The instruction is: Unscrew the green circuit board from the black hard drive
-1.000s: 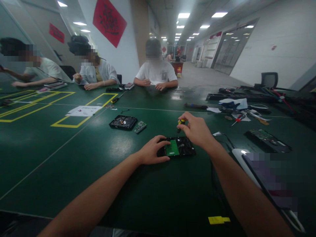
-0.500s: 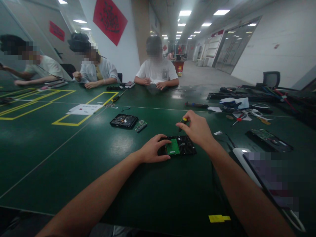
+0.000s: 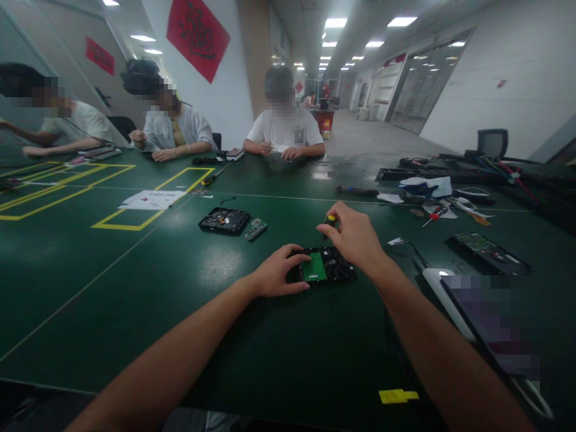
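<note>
A black hard drive [image 3: 330,269] with a green circuit board [image 3: 314,267] on top lies on the green table [image 3: 135,288] in front of me. My left hand [image 3: 276,271] grips the drive's left end, fingers curled over its edge. My right hand [image 3: 355,237] hovers over the drive's far right corner, pinched round a small screwdriver with a yellow and black handle [image 3: 330,221], held upright with its tip toward the drive.
A second opened drive [image 3: 224,220] and a loose green board [image 3: 255,228] lie further left. Paper [image 3: 152,199] sits in a yellow-taped box. Tools, cables and another board [image 3: 488,252] clutter the right side. Three people sit at the far edge. A white device [image 3: 443,288] lies at my right.
The view has shifted slightly. My right hand has turned a little on the screwdriver above the drive. My left hand stays on the drive.
</note>
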Tool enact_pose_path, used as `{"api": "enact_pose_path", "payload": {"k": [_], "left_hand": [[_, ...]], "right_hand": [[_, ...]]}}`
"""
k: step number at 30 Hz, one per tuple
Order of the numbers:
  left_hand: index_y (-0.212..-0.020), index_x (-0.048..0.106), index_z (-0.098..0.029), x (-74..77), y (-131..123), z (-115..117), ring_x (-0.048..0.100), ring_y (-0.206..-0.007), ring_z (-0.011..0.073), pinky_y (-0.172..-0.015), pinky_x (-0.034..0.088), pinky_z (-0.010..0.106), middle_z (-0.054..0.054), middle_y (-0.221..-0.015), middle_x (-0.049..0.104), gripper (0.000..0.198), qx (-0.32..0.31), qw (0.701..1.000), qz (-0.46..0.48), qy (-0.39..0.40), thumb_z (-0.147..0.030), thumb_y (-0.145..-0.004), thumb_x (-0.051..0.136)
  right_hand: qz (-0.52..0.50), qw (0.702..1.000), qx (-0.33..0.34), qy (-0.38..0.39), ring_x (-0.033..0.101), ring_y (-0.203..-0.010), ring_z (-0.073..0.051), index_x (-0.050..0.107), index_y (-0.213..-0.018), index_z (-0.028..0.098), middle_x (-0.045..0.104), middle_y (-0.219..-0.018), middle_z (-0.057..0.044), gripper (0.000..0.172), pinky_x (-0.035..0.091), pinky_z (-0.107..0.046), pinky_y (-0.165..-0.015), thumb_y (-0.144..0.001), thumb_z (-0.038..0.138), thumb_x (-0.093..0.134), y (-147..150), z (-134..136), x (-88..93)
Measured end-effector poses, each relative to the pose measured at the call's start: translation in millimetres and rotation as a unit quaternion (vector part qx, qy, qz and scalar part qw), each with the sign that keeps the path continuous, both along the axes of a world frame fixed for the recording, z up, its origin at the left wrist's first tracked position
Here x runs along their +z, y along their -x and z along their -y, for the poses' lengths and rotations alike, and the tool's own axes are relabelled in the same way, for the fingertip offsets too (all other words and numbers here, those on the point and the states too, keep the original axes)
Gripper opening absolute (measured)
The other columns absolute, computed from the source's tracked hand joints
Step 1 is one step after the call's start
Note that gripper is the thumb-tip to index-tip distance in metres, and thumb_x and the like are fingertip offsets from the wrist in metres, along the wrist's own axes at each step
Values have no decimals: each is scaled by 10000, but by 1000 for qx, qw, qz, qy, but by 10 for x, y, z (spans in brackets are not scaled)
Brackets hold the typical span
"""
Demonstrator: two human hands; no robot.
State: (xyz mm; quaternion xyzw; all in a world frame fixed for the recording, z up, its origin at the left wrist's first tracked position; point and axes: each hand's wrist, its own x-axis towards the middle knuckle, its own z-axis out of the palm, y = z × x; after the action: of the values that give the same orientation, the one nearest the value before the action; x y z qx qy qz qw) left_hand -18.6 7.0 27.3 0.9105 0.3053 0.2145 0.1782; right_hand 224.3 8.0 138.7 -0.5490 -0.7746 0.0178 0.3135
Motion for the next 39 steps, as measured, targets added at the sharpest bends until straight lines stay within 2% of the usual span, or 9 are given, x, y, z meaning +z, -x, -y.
{"api": "enact_pose_path", "payload": {"k": [8,11,15,18,24,30,33,35,39], "left_hand": [[-1503,542,-284,0,1,-6,517,-1384,369,-1148,486,555,149,-1528,463,717,-2,1000,1,-3,-575,-891,778],[-1506,541,-284,-7,0,-12,519,-1383,375,-1145,485,560,153,-1530,464,723,-4,1000,2,1,-579,-889,776],[-1502,544,-298,-13,4,-13,514,-1389,377,-1145,483,571,147,-1530,467,716,-1,1000,5,6,-580,-887,777],[-1508,535,-292,-12,5,-10,514,-1393,376,-1144,484,569,152,-1535,462,718,0,1000,2,10,-580,-895,771],[-1497,541,-298,-4,-4,-5,522,-1390,380,-1149,480,575,148,-1540,462,724,-1,1000,9,13,-560,-873,797],[-1508,531,-300,-6,6,-14,522,-1386,378,-1146,487,568,145,-1540,459,723,-2,1000,2,12,-576,-887,778],[-1508,533,-290,-19,14,-20,522,-1382,373,-1146,489,559,148,-1534,457,725,-2,1000,1,6,-594,-893,768],[-1508,538,-281,-31,16,-25,529,-1375,370,-1146,490,551,151,-1530,458,731,-3,1000,2,1,-598,-891,768],[-1507,544,-289,-47,16,-28,530,-1377,375,-1143,493,553,149,-1533,458,733,-2,1000,1,2,-598,-885,777]], "right_hand": [[12,1000,11,7,613,-716,-212,635,-1007,223,715,-827,-36,133,392,-335,-713,-930,300,711,-55,-7,34],[15,999,34,18,656,-775,-222,663,-1055,224,755,-915,-51,127,422,-344,-756,-930,237,682,-82,-11,37],[21,998,51,23,704,-949,-253,674,-1074,230,779,-1074,-72,157,456,-363,-850,-926,183,655,-56,12,43],[38,998,42,27,712,-970,-269,674,-1081,216,780,-1096,-94,156,472,-372,-844,-930,188,645,-7,25,61],[147,986,22,68,717,-813,-298,731,-976,157,785,-923,-178,155,485,-402,-728,-919,175,588,95,-88,175],[299,942,89,123,704,-693,-271,743,-693,203,749,-709,-134,161,446,-350,-577,-766,70,691,222,-223,358],[309,936,99,136,714,-706,-262,749,-691,211,771,-746,-110,216,452,-339,-581,-680,-3,728,234,-259,399],[301,939,98,136,719,-714,-259,745,-677,217,777,-750,-94,211,469,-342,-611,-683,6,756,209,-281,406],[261,945,91,175,691,-601,-231,735,-661,222,685,-546,-34,203,492,-340,-616,-721,34,778,143,-313,408]]}}
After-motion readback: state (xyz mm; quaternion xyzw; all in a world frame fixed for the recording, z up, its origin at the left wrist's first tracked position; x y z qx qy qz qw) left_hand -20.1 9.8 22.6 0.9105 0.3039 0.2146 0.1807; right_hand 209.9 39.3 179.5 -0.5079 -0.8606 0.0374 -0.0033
